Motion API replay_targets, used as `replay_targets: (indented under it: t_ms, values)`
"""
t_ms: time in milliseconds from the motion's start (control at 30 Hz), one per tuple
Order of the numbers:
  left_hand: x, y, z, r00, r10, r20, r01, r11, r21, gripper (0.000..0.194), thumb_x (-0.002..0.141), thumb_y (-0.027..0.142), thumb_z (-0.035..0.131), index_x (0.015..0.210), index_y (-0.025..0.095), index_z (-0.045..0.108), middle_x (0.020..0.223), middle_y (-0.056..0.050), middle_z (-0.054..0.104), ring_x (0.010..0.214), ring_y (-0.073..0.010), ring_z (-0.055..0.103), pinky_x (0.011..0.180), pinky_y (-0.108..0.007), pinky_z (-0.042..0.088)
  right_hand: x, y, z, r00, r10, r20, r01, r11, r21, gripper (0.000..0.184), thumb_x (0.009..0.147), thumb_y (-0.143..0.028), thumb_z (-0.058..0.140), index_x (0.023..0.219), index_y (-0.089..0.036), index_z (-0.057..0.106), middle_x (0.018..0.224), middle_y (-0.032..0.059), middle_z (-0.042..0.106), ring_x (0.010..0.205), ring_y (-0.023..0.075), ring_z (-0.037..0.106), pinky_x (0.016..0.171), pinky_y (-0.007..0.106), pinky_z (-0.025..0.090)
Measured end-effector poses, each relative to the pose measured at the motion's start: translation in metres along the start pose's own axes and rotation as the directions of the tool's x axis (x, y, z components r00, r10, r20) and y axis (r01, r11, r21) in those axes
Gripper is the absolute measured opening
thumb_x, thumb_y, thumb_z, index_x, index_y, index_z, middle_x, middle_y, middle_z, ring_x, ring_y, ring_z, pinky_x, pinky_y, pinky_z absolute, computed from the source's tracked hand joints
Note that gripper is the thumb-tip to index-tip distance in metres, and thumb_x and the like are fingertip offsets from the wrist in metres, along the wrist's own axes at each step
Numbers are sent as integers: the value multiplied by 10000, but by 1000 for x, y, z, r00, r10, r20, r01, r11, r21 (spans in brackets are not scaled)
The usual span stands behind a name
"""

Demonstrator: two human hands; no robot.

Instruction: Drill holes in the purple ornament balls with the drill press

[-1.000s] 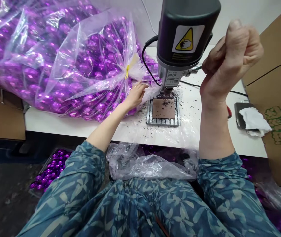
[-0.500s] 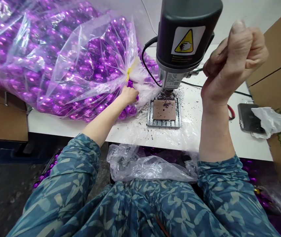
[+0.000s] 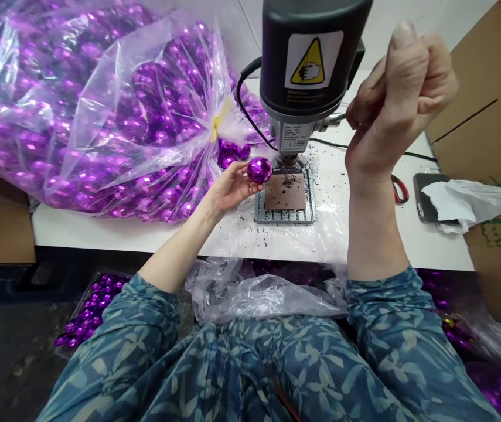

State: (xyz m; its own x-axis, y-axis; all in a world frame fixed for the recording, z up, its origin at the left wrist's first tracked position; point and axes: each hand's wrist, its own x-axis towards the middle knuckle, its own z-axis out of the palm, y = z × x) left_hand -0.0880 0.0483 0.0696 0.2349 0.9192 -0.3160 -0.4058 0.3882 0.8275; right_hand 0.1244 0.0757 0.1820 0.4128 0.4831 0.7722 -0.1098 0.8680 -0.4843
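Between the fingers of my left hand is a shiny purple faceted ball, held just left of the drill press. Beneath the drill's chuck lies a brown board with a small hole, set on the slotted metal base. My right hand is closed around the drill press's side lever, up at the right of the machine. To the left, a big clear plastic bag is full of purple balls and gathered with a yellow tie.
Dark shavings litter the white table around the base. At right are red-handled pliers or scissors, a phone under crumpled tissue, and a cardboard box. A tray of purple balls sits low at left.
My left hand has come away from the bag's mouth, moving right toward the base with a purple ball. My right hand remains on the lever. The whole view has shifted slightly.
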Motion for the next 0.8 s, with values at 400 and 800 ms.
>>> replay_targets:
  t_ms: [400,800]
  values:
    - [3,-29,12,993,-114,30,114,993,2,337,1084,325,418,1207,153,680,1051,-102,808,1000,-214,813,716,-272,665,-5,-1,-3,1000,13,24,-12,998,-58,638,766,-762,613,598,-213,332,446,-81,339,375,38,285,430,296,218]
    - [16,-53,1,991,134,27,-134,907,399,404,930,394,780,1286,228,685,1173,-83,800,841,-175,755,738,-346,652,-6,-2,1,999,-31,-6,31,996,-80,627,796,-761,575,619,-232,288,447,-91,315,366,36,274,425,282,211]
